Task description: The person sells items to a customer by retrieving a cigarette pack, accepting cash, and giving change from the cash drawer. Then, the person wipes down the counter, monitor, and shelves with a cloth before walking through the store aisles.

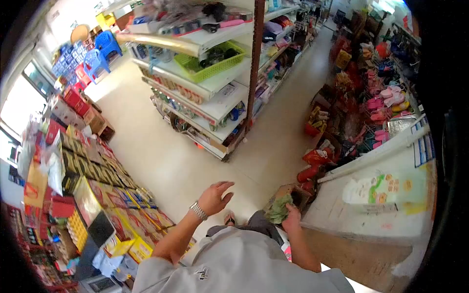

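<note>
A crumpled green cloth (278, 210) hangs from my right hand (292, 218), whose fingers are closed round it, above a cardboard box (299, 195) on the floor. My left hand (215, 198), with a silver watch at the wrist, is held out in front of my body over the floor. Its fingers are apart and nothing is in it.
Ahead stands a shelf unit (215, 93) with a green basket (210, 61). Stacked yellow boxes (117, 210) line the left. To the right are a white counter (361, 224), red containers (310, 173) and pink shoes (376, 105). Blue chairs (107, 43) stand far left.
</note>
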Available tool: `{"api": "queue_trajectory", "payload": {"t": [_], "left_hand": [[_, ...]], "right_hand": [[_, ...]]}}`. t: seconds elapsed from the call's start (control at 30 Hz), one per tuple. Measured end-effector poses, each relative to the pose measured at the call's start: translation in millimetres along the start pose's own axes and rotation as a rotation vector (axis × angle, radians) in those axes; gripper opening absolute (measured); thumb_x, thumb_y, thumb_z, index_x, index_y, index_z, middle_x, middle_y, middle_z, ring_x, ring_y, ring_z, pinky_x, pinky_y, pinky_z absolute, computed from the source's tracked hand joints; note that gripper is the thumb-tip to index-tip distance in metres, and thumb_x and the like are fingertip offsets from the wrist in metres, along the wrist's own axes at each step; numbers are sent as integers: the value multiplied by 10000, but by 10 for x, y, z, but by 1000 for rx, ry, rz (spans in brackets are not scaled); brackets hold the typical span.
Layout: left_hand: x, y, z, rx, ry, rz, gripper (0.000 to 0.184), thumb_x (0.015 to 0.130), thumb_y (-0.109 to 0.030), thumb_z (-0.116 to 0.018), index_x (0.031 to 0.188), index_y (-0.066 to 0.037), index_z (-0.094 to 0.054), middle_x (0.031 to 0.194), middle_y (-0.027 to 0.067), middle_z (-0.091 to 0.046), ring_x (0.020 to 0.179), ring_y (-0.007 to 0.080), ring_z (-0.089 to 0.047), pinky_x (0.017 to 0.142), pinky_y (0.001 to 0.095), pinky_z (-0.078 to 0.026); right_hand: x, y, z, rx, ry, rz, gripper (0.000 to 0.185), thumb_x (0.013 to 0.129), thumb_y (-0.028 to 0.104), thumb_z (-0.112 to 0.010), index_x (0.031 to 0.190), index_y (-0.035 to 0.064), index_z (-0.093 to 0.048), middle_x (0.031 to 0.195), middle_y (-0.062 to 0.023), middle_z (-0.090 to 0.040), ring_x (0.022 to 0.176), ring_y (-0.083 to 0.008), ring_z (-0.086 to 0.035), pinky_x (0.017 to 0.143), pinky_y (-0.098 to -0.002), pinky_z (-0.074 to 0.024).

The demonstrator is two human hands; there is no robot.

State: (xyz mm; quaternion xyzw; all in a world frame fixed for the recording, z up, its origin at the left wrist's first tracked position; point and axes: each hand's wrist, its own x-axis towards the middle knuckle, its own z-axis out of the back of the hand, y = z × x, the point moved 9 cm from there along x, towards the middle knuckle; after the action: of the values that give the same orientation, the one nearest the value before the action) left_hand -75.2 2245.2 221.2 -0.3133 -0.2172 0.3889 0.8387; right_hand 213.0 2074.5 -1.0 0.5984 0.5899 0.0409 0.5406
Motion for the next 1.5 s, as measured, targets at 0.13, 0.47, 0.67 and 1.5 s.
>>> {"api": "queue_trajectory", "payload": {"t": [0.13,0.47,0.67,1.5], "left_hand": [[1313,6,-190,-17,161,-37,349,904,-205,-619,1210,-39,-597,1162,186,-641,1034,370,-618,885,439,-511],[3685,168,-1453,-141,441,-12,393,914,-240,-628,1254,-46,-592,1218,205,-622,1089,358,-616,923,429,-506],[5359,521,-1738,-111,442,15,418,902,-265,-625,1267,-66,-586,1216,206,-615,1053,361,-619,903,426,-504],[13303,3113,-4629,335,892,273,497,921,-337,-564,1337,-66,-537,1223,219,-632,1121,348,-620,942,421,-494]], "right_hand": [[616,475,51,327,-124,-7,366,921,139,-552,1271,33,-535,1251,-115,-574,1160,-316,-552,1004,-491,-446],[2582,2469,-172,311,-304,-53,365,943,211,-575,1247,13,-538,1246,-113,-564,1107,-298,-565,928,-477,-488],[4471,3686,-302,219,-151,36,310,929,227,-597,1195,71,-568,1189,-114,-576,1067,-310,-577,877,-482,-513],[8661,6679,2628,-1199,-404,-432,552,892,373,-599,1292,-6,-556,928,-196,-649,837,-291,-646,691,-469,-523]]}}
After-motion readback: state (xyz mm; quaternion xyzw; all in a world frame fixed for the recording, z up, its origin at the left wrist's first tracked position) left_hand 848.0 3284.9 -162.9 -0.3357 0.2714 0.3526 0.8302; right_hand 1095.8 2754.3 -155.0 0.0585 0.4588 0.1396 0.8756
